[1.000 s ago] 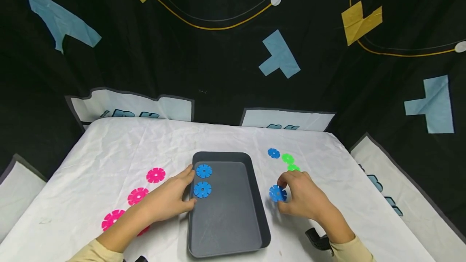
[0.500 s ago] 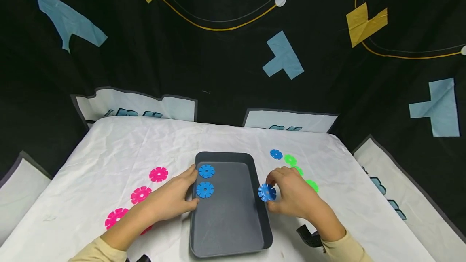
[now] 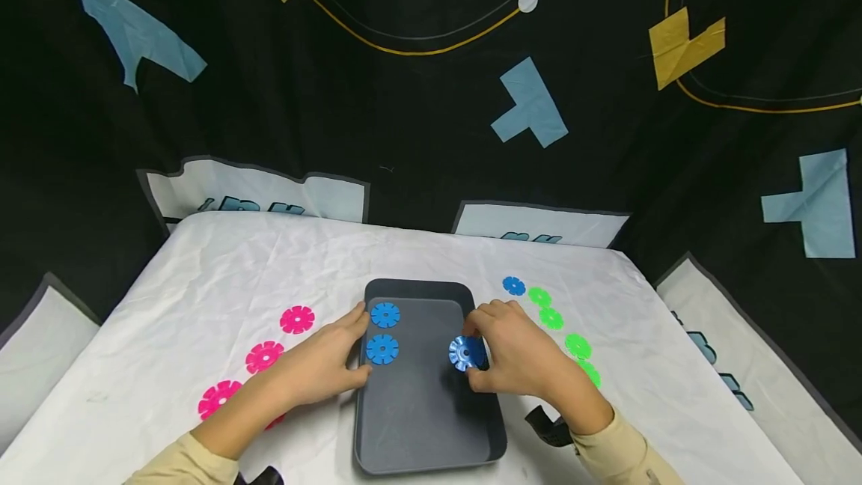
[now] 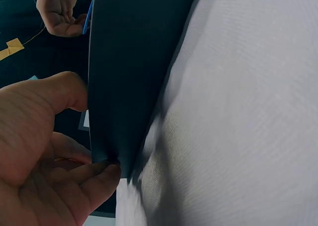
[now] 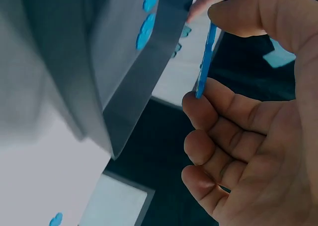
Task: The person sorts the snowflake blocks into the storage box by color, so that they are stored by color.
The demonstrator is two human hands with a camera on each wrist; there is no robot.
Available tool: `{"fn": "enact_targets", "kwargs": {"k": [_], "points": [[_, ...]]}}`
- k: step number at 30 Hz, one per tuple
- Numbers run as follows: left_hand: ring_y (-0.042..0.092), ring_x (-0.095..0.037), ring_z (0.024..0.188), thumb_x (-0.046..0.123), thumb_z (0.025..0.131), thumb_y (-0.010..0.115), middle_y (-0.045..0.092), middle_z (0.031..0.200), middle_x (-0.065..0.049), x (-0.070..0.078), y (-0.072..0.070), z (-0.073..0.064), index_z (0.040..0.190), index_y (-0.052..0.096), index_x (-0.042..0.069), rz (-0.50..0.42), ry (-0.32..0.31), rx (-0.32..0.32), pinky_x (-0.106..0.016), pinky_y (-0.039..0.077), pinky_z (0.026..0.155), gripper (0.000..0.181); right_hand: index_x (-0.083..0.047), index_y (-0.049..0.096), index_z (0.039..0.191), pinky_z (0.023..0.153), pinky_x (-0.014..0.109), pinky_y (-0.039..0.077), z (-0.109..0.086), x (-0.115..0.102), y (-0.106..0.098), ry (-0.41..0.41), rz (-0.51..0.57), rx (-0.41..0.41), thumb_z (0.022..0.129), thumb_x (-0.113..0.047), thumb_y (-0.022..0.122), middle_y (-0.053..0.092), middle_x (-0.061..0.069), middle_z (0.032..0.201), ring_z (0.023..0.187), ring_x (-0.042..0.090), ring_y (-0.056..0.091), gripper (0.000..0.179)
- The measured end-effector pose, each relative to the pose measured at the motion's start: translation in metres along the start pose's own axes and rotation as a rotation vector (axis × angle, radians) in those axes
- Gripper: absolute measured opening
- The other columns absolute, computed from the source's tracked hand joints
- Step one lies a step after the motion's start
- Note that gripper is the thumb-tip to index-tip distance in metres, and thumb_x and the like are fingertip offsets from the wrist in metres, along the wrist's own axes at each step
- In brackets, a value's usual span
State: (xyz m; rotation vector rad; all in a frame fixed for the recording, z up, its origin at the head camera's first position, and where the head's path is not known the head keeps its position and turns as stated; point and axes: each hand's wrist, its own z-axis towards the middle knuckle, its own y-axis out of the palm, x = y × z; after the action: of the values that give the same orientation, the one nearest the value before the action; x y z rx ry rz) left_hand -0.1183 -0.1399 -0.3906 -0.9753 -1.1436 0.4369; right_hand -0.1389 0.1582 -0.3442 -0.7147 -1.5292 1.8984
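My right hand (image 3: 515, 350) pinches a blue notched disc (image 3: 465, 354) between thumb and fingers, above the right part of a dark grey baking tray (image 3: 431, 418). In the right wrist view the pinched disc (image 5: 206, 62) shows edge-on, its remaining fingers curled below. My left hand (image 3: 323, 361) holds the tray's left rim, thumb nearer me and fingertips farther along. The left wrist view shows its fingers (image 4: 99, 181) against the tray's outer wall (image 4: 134, 77). Two blue discs lie inside along the left side, a far one (image 3: 385, 314) and a nearer one (image 3: 382, 349).
Several pink discs (image 3: 297, 319) lie left of the tray, partly behind my left forearm. To the right are several green discs (image 3: 551, 318) and one blue disc (image 3: 514, 286) on the white cloth (image 3: 431, 249). A black curtain (image 3: 417, 126) hangs behind the table.
My right hand has carried the blue disc leftward from beside the tray to over its right part, uncovering more green discs. My left hand stays on the rim.
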Motion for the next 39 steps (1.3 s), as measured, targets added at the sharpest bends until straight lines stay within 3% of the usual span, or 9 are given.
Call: {"fn": "enact_targets", "kwargs": {"k": [14, 21, 32, 39], "points": [[0.032, -0.034, 0.140, 0.027, 0.081, 0.075, 0.026, 0.155, -0.023, 0.001, 0.001, 0.001, 0.145, 0.036, -0.009, -0.003, -0.041, -0.012, -0.046, 0.038, 0.106, 0.083, -0.018, 0.066, 0.094, 0.072, 0.027, 0.041, 0.031, -0.030, 0.009, -0.175, 0.027, -0.076, 0.065, -0.041, 0.079, 0.061, -0.011, 0.088, 0.083, 0.005, 0.050, 0.039], [0.032, -0.032, 0.140, 0.028, 0.082, 0.074, 0.025, 0.156, -0.022, 0.001, -0.001, 0.001, 0.145, 0.036, -0.009, -0.009, -0.048, -0.027, -0.046, 0.036, 0.108, 0.082, -0.018, 0.068, 0.097, 0.076, 0.031, 0.045, 0.047, -0.045, 0.018, -0.242, 0.000, -0.140, 0.066, -0.043, 0.079, 0.061, -0.011, 0.089, 0.083, 0.005, 0.050, 0.041], [0.032, -0.031, 0.140, 0.029, 0.084, 0.071, 0.022, 0.157, -0.022, -0.002, -0.004, -0.001, 0.146, 0.034, -0.009, -0.013, -0.032, -0.040, -0.046, 0.036, 0.108, 0.081, -0.022, 0.069, 0.096, 0.077, 0.032, 0.044, 0.070, -0.065, 0.042, -0.317, -0.072, -0.283, 0.069, -0.047, 0.080, 0.062, -0.012, 0.092, 0.088, 0.006, 0.053, 0.039], [0.032, -0.032, 0.140, 0.026, 0.084, 0.071, 0.024, 0.156, -0.022, -0.001, -0.004, 0.001, 0.145, 0.036, -0.009, -0.024, -0.026, -0.044, -0.046, 0.036, 0.108, 0.079, -0.021, 0.069, 0.095, 0.079, 0.033, 0.044, 0.075, -0.071, 0.050, -0.292, -0.099, -0.341, 0.070, -0.050, 0.079, 0.063, -0.011, 0.092, 0.091, 0.008, 0.056, 0.040]]}}
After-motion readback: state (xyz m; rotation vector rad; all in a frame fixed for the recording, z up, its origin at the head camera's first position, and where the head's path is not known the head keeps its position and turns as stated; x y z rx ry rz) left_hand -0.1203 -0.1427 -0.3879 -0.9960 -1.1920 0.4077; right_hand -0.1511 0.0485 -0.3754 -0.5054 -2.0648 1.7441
